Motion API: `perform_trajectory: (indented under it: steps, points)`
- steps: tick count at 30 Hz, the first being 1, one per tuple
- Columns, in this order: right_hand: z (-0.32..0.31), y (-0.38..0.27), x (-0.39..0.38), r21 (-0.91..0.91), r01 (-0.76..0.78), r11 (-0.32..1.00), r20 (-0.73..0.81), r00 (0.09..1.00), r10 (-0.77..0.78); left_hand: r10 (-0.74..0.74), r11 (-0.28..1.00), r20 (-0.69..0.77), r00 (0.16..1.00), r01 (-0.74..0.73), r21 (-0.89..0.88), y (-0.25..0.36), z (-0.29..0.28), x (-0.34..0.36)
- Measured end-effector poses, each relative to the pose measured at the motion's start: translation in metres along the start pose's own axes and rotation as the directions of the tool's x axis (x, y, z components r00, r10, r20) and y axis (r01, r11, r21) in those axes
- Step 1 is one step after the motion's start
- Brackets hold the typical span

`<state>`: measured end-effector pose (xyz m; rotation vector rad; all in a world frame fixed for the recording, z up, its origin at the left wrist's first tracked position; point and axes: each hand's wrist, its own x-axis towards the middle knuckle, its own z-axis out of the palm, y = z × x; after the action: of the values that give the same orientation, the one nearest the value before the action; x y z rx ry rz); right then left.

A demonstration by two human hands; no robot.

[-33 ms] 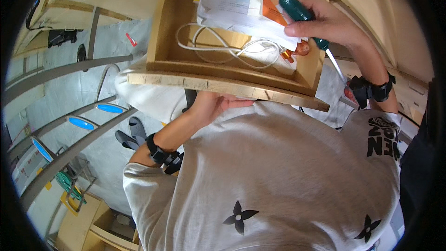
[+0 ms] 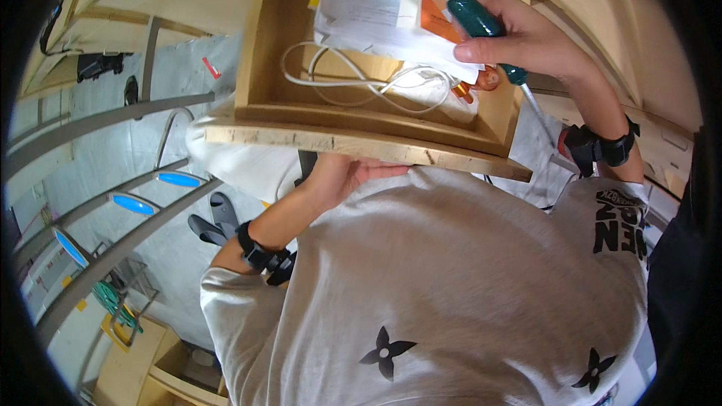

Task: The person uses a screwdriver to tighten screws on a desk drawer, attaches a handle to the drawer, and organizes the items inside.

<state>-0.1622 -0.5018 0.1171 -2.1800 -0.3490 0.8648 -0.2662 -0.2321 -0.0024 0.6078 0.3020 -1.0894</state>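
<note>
The right hand holds tight to the green screwdriver over the right side of the drawer, which could tip if the left hand, its grip too hidden to tell, slips.

"What's lost of the left grip?"
"Some of its fingers, behind the front of the drawer."
"And up top?"
"The picture's edge crops the drawer and the white papers."
"The green-handled tool?"
"The right grip covers mid-handle; its tip's unclear."
</note>
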Motion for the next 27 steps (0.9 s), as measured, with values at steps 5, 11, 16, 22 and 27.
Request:
perform_trajectory:
  steps: [5,11,16,22,27]
  points:
    - [-0.007,-0.011,-0.004,0.509,0.068,0.858,-0.292,0.952,0.097,-0.040,0.997,0.103,0.994,0.033,0.069,-0.002,-0.007,-0.002]
    - [-0.007,0.004,-0.009,0.790,0.054,0.610,-0.161,0.980,0.121,-0.228,0.969,0.006,0.974,0.228,-0.095,-0.002,-0.005,0.003]
    - [-0.001,0.014,-0.012,0.774,0.160,0.613,-0.285,0.952,0.111,-0.270,0.962,-0.146,0.952,0.261,-0.078,-0.008,-0.006,-0.005]
    - [0.008,0.022,-0.005,0.782,0.174,0.599,-0.302,0.946,0.120,-0.380,0.916,-0.273,0.884,0.318,-0.245,-0.009,-0.008,-0.008]
    - [0.019,0.036,0.003,0.566,0.226,0.793,-0.404,0.914,0.028,-0.377,0.873,-0.181,0.909,0.282,-0.398,-0.016,-0.020,-0.009]
